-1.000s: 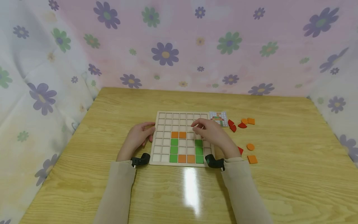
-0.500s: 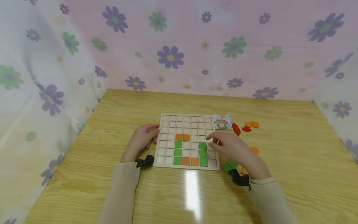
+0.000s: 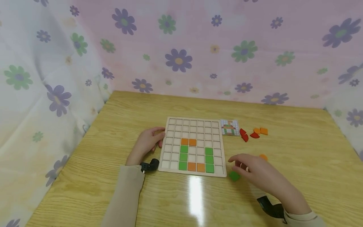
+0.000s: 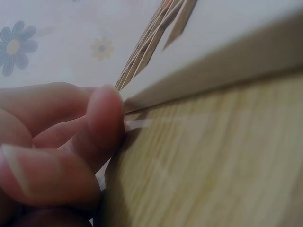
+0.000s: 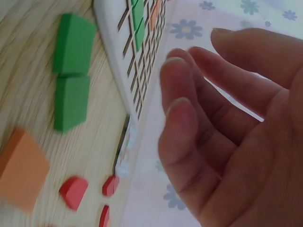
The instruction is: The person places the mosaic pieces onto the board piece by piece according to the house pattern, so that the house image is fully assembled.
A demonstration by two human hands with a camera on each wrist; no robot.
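A wooden grid board (image 3: pixel 173 127) lies on the table with green squares (image 3: pixel 183 157) and orange squares (image 3: pixel 196 167) set in some of its cells. My left hand (image 3: pixel 146 142) rests at the board's left side. In the left wrist view a fingertip (image 4: pixel 106 106) touches the board's edge (image 4: pixel 156 90). To the right of the board, my right hand (image 3: pixel 255 170) hovers with loosely bent fingers and holds nothing. Just below its fingertips lies a loose green square (image 3: pixel 234 176). The right wrist view shows two green squares (image 5: pixel 73 71) side by side, apart from the fingers.
A printed pattern card (image 3: pixel 230 127) lies beside the board's upper right corner. Red quarter-round pieces (image 3: pixel 244 136) and an orange square (image 3: pixel 264 131) lie right of it. An orange round piece (image 3: pixel 263 157) is partly behind my right hand. Flowered cloth (image 3: pixel 204 47) closes off the table's back.
My right hand has moved from over the board, right and toward me, to the loose green squares. The left hand stays at the board's edge. The head view has shifted slightly.
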